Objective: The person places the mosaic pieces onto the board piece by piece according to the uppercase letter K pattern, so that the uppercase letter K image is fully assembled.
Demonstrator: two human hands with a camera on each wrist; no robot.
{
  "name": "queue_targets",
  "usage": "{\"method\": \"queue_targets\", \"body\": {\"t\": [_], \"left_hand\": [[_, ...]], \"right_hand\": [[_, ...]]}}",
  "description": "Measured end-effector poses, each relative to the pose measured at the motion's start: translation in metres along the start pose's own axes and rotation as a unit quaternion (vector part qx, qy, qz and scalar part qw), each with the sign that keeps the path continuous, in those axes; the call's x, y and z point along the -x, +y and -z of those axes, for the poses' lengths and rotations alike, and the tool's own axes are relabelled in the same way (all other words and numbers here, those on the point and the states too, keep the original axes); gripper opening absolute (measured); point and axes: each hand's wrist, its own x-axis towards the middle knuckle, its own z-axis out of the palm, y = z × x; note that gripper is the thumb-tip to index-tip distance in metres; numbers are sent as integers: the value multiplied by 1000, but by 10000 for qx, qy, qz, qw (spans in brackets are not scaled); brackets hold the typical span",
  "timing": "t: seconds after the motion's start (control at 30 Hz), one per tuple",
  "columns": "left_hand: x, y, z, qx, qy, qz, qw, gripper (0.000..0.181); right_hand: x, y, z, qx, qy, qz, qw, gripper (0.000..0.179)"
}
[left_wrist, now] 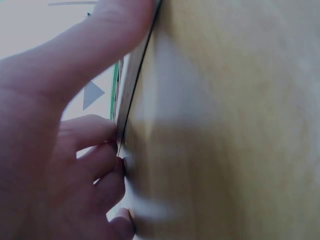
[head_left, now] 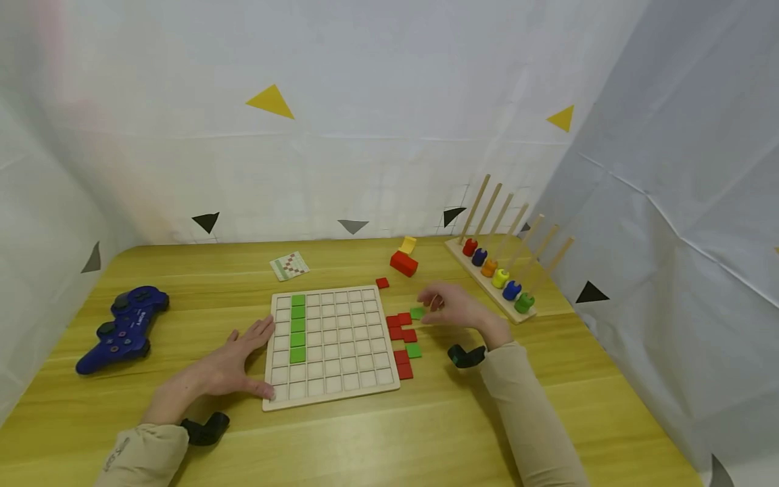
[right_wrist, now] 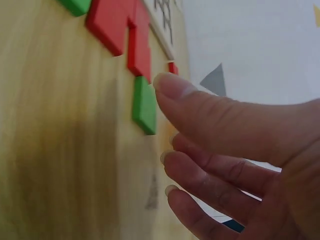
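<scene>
A wooden grid board (head_left: 349, 345) lies flat on the table, with several green square tiles (head_left: 297, 325) in its second column from the left. Along the board's left edge rests my left hand (head_left: 226, 368), fingers and thumb spread and touching the rim; the left wrist view shows its fingers (left_wrist: 102, 162) against that edge. My right hand (head_left: 458, 308) hovers right of the board, fingers loosely bent with nothing held. Just beside its thumb lies a loose green tile (right_wrist: 144, 106). Red tiles (head_left: 395, 333) and another green tile (head_left: 414, 350) lie along the board's right side.
A patterned card (head_left: 289, 266) lies behind the board. Back right are a red block (head_left: 404, 264), a yellow piece (head_left: 408, 245) and a single red tile (head_left: 382, 283). A peg rack with coloured beads (head_left: 500, 278) stands far right; a blue game controller (head_left: 124, 328) lies left.
</scene>
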Motion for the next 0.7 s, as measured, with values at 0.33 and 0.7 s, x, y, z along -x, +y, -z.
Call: {"method": "queue_targets", "body": {"t": [0.33,0.7], "left_hand": [[0,0,0,-40,10,-12,10000,125],[0,-2,-1,-84,91,-52,9999,125]], "right_hand": [[-4,8,-9,220,-159,-418,9988,40],[-8,4,-15,260,-122,-832,9961,30]]}}
